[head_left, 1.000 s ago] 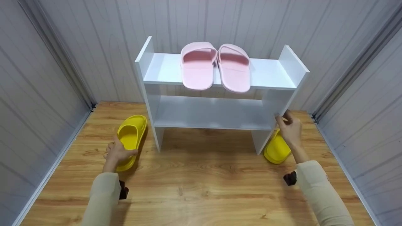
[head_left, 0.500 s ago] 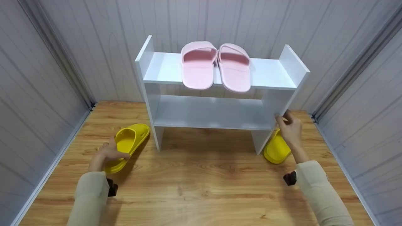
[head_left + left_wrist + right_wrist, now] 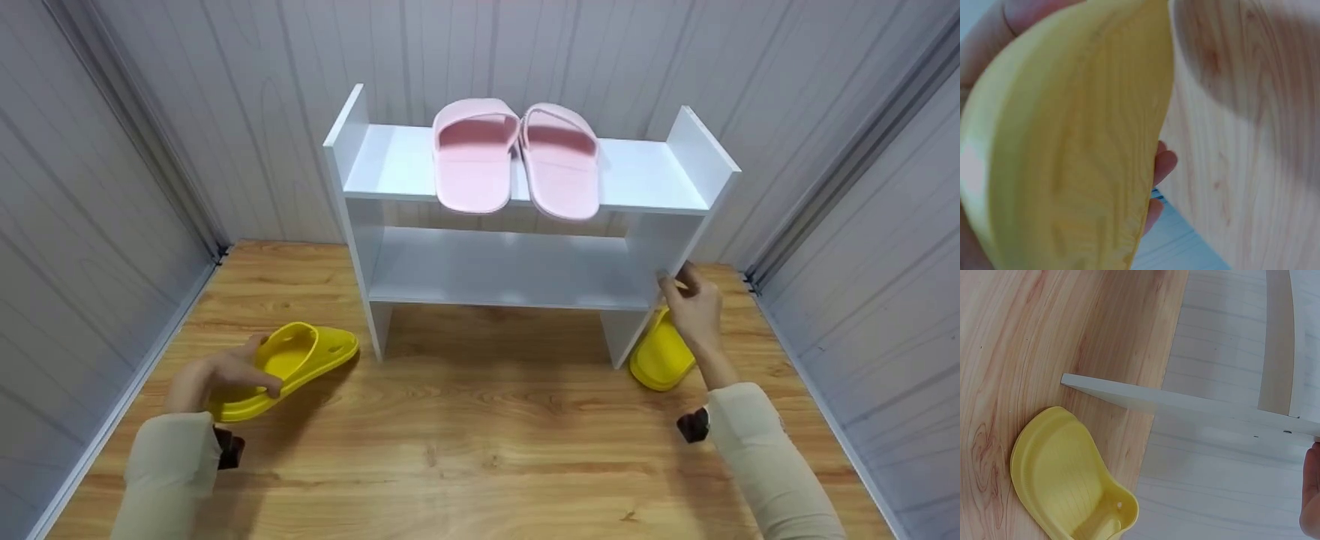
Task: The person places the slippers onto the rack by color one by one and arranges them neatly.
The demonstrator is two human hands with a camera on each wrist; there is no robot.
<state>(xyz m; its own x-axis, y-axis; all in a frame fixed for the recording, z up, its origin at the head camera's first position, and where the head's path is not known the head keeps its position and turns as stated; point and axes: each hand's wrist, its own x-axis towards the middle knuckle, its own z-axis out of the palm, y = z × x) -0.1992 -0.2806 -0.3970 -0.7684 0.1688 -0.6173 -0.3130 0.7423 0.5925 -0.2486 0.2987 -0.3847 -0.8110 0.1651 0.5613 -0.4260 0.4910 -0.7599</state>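
My left hand (image 3: 234, 369) grips a yellow slipper (image 3: 330, 351) by its heel end, thumb on the near side. Its toe points toward the left foot of the white shoe rack (image 3: 495, 270). In the left wrist view the grooved sole (image 3: 1084, 146) fills much of the picture, with fingertips (image 3: 1165, 166) showing past its far edge. My right hand (image 3: 696, 311) pinches the front edge of the rack's right side panel (image 3: 1174, 400). Below that hand the other yellow slipper (image 3: 1061, 467) lies on the floor, partly hidden by the hand in the head view.
Two pink slippers (image 3: 472, 176) sit side by side on the rack's top shelf, heels at its front edge. The middle shelf (image 3: 502, 266) is beneath them. Panelled walls (image 3: 97, 225) enclose the wood-look floor (image 3: 480, 450) on the left, back and right.
My left hand has drawn the yellow slipper left and toward me, turning it so its toe now points right toward the rack. The right hand has stayed on the panel.
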